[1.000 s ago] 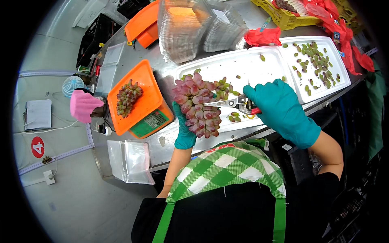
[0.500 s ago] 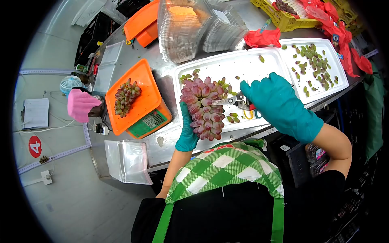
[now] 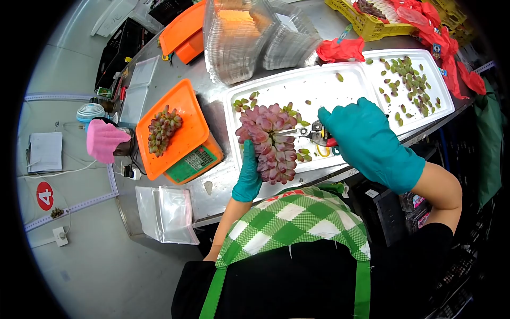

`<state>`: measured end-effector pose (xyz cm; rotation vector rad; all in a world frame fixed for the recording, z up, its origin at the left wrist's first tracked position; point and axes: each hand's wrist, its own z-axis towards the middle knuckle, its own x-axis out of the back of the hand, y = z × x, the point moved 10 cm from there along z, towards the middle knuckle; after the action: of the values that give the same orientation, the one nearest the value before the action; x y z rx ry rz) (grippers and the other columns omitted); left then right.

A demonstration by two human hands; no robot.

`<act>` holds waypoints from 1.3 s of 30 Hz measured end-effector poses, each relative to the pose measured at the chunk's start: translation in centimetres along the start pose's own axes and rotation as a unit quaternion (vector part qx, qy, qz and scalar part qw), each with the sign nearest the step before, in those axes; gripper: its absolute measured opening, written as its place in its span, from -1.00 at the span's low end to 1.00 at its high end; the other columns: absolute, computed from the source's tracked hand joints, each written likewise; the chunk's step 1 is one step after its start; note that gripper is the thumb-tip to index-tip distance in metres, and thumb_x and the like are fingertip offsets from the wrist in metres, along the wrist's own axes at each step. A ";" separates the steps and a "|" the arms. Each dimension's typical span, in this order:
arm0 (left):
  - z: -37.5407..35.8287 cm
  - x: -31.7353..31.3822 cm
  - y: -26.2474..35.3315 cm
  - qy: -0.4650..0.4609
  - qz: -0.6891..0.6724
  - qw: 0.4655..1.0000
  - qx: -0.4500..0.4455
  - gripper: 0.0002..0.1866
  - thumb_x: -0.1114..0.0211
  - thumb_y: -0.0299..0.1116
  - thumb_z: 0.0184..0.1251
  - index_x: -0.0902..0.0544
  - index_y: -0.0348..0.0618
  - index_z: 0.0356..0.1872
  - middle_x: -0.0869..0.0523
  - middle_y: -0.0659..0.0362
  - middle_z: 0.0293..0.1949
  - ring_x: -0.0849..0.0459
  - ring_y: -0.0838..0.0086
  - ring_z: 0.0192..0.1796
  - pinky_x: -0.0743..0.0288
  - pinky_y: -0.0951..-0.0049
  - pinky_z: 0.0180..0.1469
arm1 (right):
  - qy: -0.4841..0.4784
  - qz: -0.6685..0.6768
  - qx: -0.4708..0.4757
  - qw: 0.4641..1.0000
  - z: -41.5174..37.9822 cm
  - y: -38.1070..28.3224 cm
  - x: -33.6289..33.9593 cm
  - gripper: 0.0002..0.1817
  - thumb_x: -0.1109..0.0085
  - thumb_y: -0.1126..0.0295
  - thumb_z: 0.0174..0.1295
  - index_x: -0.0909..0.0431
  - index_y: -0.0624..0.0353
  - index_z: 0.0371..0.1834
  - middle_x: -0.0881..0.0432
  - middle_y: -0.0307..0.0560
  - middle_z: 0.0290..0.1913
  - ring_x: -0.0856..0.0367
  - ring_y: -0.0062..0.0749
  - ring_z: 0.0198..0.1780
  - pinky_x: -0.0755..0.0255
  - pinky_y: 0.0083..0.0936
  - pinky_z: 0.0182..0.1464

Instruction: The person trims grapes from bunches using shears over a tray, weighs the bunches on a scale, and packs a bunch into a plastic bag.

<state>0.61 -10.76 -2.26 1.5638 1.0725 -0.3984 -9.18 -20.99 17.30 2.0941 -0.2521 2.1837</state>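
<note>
A large bunch of pinkish-purple grapes point(image 3: 268, 141) is held over the near left part of a white tray point(image 3: 340, 90). My left hand point(image 3: 248, 175), in a teal glove, grips its left side, with the fingers partly hidden by the fruit. In my right hand point(image 3: 358, 138), also gloved, are pruning snips point(image 3: 316, 134) with red handles. Their metal blades reach into the right side of the bunch; whether they are open at the tip is hidden. Small loose green grapes point(image 3: 303, 155) lie in the tray around the bunch.
On the left, an orange scale point(image 3: 197, 159) carries a smaller grape bunch point(image 3: 163, 132). Clear plastic boxes point(image 3: 234, 48) stand stacked behind. A second white tray point(image 3: 443, 101) holds loose grapes. Plastic bags point(image 3: 167, 212) lie at the table's front edge; a yellow crate point(image 3: 366, 29) stands at the back.
The grape bunch has turned in my left hand, showing a gap between the berries near the snips. My left fingers now show more over its left side. The snips stay at its right.
</note>
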 end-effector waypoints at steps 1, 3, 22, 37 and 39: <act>-0.1 0.1 0.1 0.011 0.011 1.000 -0.006 -0.22 0.09 0.25 0.19 -0.13 -0.15 0.26 -0.36 0.03 0.16 -0.44 0.27 0.13 -0.40 0.26 0.13 | -0.009 -0.013 0.004 1.000 0.0 -0.1 -0.1 -0.69 -0.09 0.49 -0.11 -0.44 0.19 -0.20 -0.47 -0.13 -0.49 -0.48 -0.26 -0.42 -0.25 -0.37 -0.29; -0.2 0.2 0.1 0.030 0.040 0.999 -0.017 -0.23 0.08 0.24 0.19 -0.13 -0.15 0.25 -0.37 0.03 0.15 -0.44 0.27 0.13 -0.41 0.26 0.12 | -0.026 -0.041 0.011 0.999 0.1 -0.4 -0.2 -0.72 -0.06 0.49 -0.09 -0.44 0.20 -0.22 -0.47 -0.12 -0.49 -0.48 -0.27 -0.42 -0.25 -0.38 -0.30; -0.9 -1.7 -0.9 0.010 0.052 0.998 0.035 -0.17 0.12 0.31 0.16 -0.09 -0.18 0.25 -0.34 -0.04 0.16 -0.44 0.21 0.12 -0.43 0.24 0.11 | -0.046 -0.023 -0.022 0.998 -0.5 -0.6 -3.2 -0.77 -0.07 0.48 -0.10 -0.44 0.21 -0.30 -0.48 -0.08 -0.51 -0.51 -0.25 -0.47 -0.28 -0.36 -0.34; -0.8 -0.4 -2.0 -0.024 0.013 0.999 0.044 -0.16 0.08 0.30 0.14 -0.05 -0.13 0.28 -0.32 -0.03 0.17 -0.42 0.22 0.15 -0.41 0.23 0.12 | 0.022 0.088 0.012 0.996 -0.7 -0.6 -3.2 -0.88 -0.07 0.53 -0.18 -0.39 0.19 -0.51 -0.48 -0.03 -0.60 -0.50 -0.19 -0.55 -0.29 -0.34 -0.44; -0.9 -0.1 -2.2 -0.016 0.004 0.999 0.041 -0.17 0.07 0.28 0.15 -0.06 -0.13 0.28 -0.32 -0.03 0.17 -0.42 0.22 0.14 -0.42 0.23 0.12 | 0.032 0.099 0.023 0.994 -0.9 -0.6 -2.9 -0.88 -0.07 0.53 -0.18 -0.39 0.19 -0.52 -0.48 -0.03 -0.60 -0.50 -0.18 -0.56 -0.29 -0.32 -0.45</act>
<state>-1.47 -10.15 -3.24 1.6279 1.0361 -0.4650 -9.79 -20.16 14.44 2.1004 -0.4234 2.3832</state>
